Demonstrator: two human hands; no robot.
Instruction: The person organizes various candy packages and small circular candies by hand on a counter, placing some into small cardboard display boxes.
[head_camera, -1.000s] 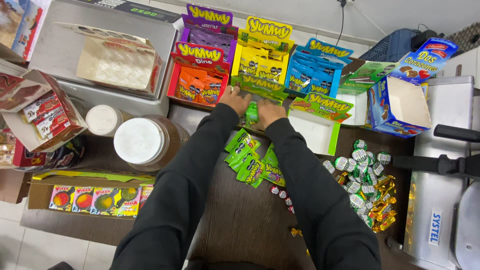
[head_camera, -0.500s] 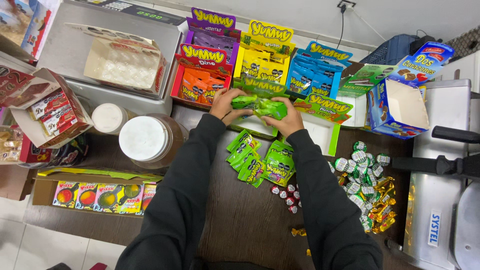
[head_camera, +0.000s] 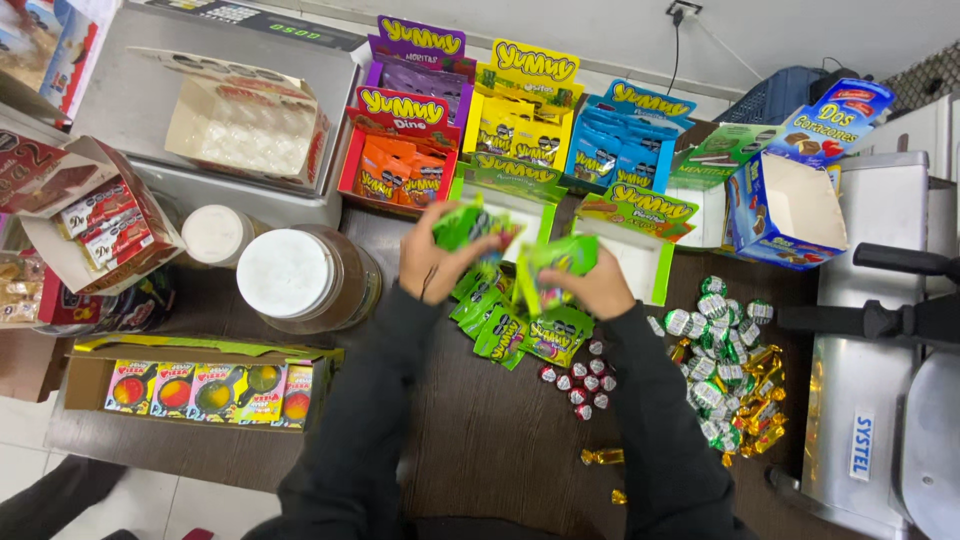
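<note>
So we're looking straight down at a dark wooden counter (head_camera: 500, 440) and both our hands are up near the far edge, each one closed around green packets. The left hand (head_camera: 432, 262) grips a few green packets (head_camera: 468, 226), and the right hand (head_camera: 590, 290) holds another green bunch (head_camera: 560, 258) just beside it, hands close but not touching. Right under them there's a loose pile of green packets (head_camera: 520, 328) lying on the counter. Past the hands sits an open green box (head_camera: 560, 215), mostly empty as far as we can tell, and behind it a row of display boxes: orange (head_camera: 400, 165), purple (head_camera: 420, 75), yellow (head_camera: 520, 120), blue (head_camera: 625, 140). Toward the right edge there's a heap of round green-and-silver candies (head_camera: 715, 345) mixed with gold wrappers (head_camera: 760, 400), plus small red ones (head_camera: 580, 385) near the middle. On the left side we've got two white-lidded jars (head_camera: 285, 272) and a flat box of colourful packs (head_camera: 205, 388) at the near-left corner.
</note>
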